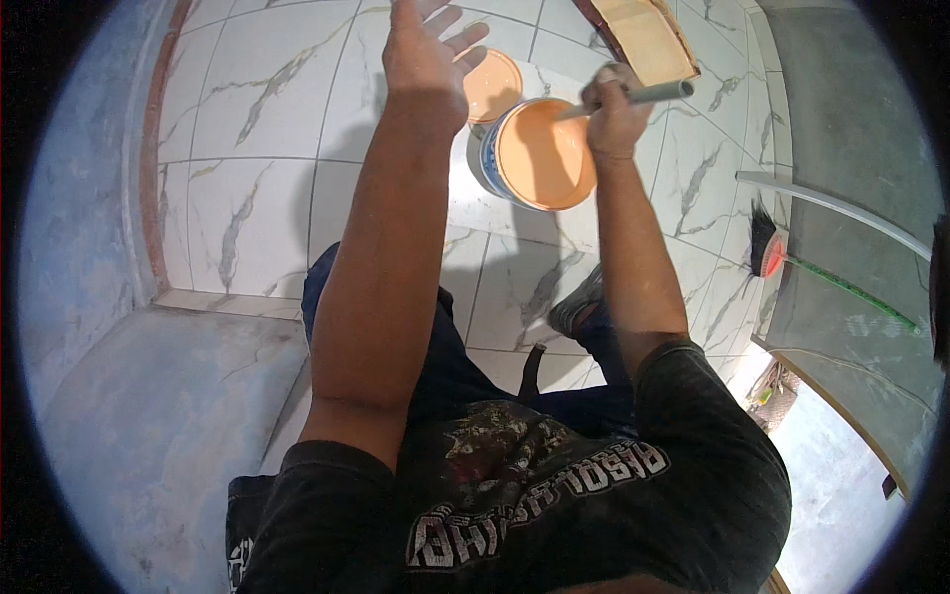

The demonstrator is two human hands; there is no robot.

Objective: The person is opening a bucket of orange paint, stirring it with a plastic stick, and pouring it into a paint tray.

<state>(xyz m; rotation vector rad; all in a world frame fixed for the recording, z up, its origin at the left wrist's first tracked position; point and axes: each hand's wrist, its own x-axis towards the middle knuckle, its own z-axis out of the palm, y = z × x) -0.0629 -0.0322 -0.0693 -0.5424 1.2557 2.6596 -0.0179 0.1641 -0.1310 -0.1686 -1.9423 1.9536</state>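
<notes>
Head view: left hand [424, 61] spread clear of bucket rim [499, 160], right hand [616, 114] round stick [661, 93]

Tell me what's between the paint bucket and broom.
In the head view, the right forearm crosses there, then marbled floor tiles reach toward the broom.

Head view: one wide fisheye, left of a head-worn pair; faces steeply down, upright; dark shirt [554, 520] nearest, along the lower edge; left hand [426, 54], right hand [616, 114] and bucket [491, 168] farther off, upper half; tiled floor [262, 119] beyond; edges bowed, the shadowed rim perhaps unreadable.
</notes>
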